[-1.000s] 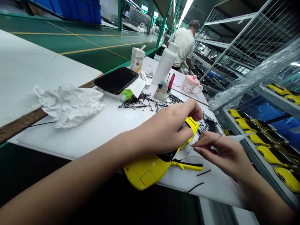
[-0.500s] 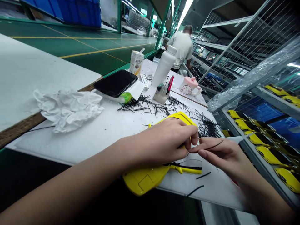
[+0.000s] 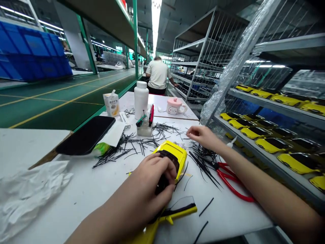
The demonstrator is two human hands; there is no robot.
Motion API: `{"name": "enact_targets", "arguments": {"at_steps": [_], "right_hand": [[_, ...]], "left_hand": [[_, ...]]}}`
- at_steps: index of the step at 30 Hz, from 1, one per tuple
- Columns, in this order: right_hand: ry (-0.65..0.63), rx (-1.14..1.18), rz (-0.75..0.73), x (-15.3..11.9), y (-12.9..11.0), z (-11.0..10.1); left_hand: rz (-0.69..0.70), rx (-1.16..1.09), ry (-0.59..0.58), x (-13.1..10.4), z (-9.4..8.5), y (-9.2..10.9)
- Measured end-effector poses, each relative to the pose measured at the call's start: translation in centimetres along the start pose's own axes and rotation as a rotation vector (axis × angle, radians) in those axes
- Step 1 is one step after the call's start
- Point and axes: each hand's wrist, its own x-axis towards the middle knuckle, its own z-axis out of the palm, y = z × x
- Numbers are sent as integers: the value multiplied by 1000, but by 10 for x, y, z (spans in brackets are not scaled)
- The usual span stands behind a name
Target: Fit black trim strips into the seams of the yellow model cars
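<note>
My left hand (image 3: 154, 183) is wrapped over the yellow model car (image 3: 181, 154) on the white worktop, its fingers curled round the dark window area. A yellow door piece with a clear window (image 3: 181, 212) sticks out towards me below that hand. My right hand (image 3: 200, 135) is to the right beyond the car, above a pile of black strips (image 3: 203, 149); its fingers are pressed together, and what is between them is too small to make out. Red-handled scissors (image 3: 235, 183) lie beside the right forearm, next to longer black strips (image 3: 205, 169).
A phone (image 3: 86, 135), crumpled paper (image 3: 33, 193), a drink carton (image 3: 111, 104), a white bottle (image 3: 141, 100), a tool holder (image 3: 145, 128) and a pink-lidded mug (image 3: 174, 106) stand or lie around. Racks of yellow cars (image 3: 274, 135) are at right. A person (image 3: 157, 76) sits ahead.
The view has turned and levelled. My right hand has left the car and my left hand and reached forward to the strips. The left hand remains on the car. The scissors have come into view.
</note>
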Motion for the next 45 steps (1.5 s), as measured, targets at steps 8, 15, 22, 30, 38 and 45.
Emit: {"name": "enact_targets", "arguments": {"at_steps": [8, 15, 22, 30, 38, 45], "right_hand": [[-140, -82, -83, -9, 24, 17], [-186, -132, -162, -6, 28, 21], [-211, -186, -202, -8, 24, 20], [-198, -245, -124, -9, 25, 22], [-195, -241, -131, -8, 29, 23], [-188, -248, -64, -8, 29, 28]], "left_hand": [[-3, 38, 16, 1, 0, -1], [14, 50, 53, 1, -2, 1], [-23, 28, 5, 1, -1, 3], [-62, 7, 34, 0, 0, 4], [-86, -102, 51, -1, -3, 5], [-85, -431, 1, -3, -5, 8]]}}
